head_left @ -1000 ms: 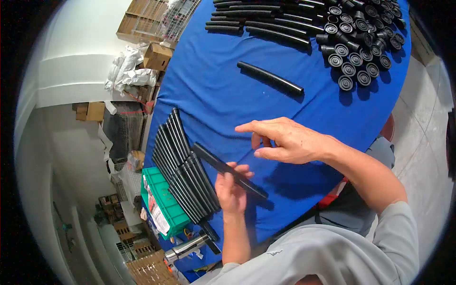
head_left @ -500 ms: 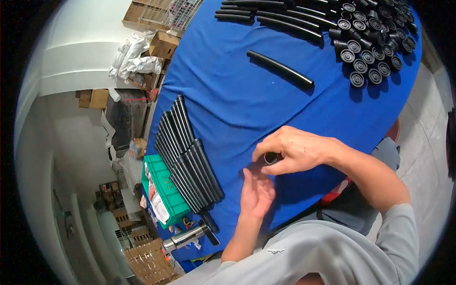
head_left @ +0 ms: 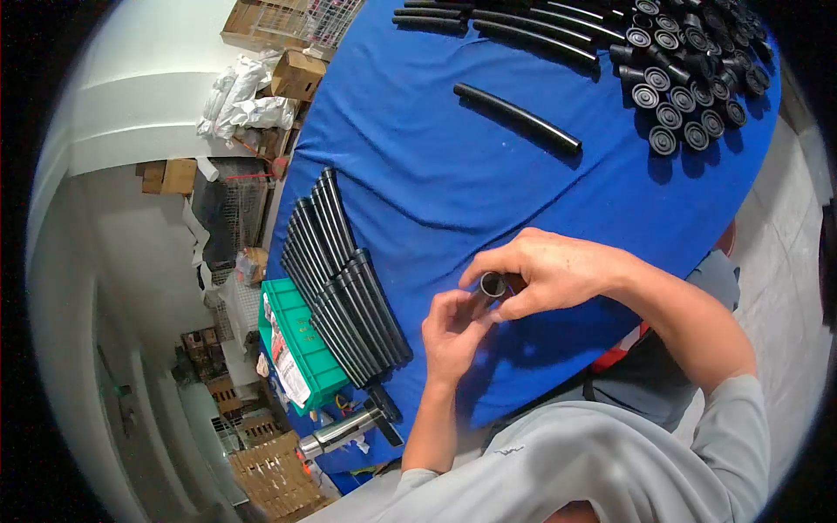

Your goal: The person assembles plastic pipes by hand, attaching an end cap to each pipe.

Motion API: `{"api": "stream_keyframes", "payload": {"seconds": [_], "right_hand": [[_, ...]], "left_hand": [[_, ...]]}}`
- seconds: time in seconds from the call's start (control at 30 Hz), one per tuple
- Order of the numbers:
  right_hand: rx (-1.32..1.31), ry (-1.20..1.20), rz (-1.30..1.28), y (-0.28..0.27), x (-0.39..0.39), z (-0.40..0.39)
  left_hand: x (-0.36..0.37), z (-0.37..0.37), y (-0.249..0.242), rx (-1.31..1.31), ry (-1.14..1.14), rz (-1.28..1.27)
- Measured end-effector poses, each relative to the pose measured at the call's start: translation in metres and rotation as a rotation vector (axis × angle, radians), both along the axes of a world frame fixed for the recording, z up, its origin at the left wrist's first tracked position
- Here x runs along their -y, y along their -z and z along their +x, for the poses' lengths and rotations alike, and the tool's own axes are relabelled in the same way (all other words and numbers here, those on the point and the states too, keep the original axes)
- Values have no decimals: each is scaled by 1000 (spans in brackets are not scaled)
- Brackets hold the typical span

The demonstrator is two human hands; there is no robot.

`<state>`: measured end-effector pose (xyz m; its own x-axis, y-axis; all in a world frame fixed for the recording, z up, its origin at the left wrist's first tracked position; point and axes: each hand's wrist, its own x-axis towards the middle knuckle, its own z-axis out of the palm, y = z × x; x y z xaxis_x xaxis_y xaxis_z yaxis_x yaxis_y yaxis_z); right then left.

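Note:
A black tube (head_left: pixel 493 284) points its round open end up toward me. My right hand (head_left: pixel 558 272) grips it from the right, with thumb and fingers around it near the open end. Lower on the tube, my left hand (head_left: pixel 453 340) has its fingers curled against the side. The far end of the tube is hidden below my hands. A single loose black tube (head_left: pixel 519 119) lies on the blue cloth (head_left: pixel 418 131) beyond them. To the left, a stack of black tubes with wider ends (head_left: pixel 349 305) lies in a slanted row.
A green plastic bin (head_left: pixel 305 344) with papers stands left of the stack. A shiny metal cylinder (head_left: pixel 340 436) lies near the table's front left. Several black end caps with ringed faces (head_left: pixel 689 96) are piled at the far right, beside more black tubes (head_left: pixel 532 39).
My left hand has gone from open, palm up, to curled around the lower part of the tube. The tube's open end now faces me more fully in my right hand.

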<state>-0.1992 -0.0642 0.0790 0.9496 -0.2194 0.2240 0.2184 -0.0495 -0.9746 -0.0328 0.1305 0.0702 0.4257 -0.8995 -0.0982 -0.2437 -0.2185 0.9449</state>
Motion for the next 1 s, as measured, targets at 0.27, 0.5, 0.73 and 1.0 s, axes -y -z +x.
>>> {"api": "stream_keyframes", "payload": {"seconds": [0.27,0.5,0.73,1.0], "right_hand": [[-8,-147,-7,6,-4,6],[-85,-156,-54,5,-4,8],[-39,-112,23,8,-8,8],[-61,-146,-77,6,-4,6]], "left_hand": [[-21,7,-6,-51,117,11],[-31,23,1,-135,229,28],[-34,17,4,-342,116,46],[-36,19,8,-320,91,92]]}}
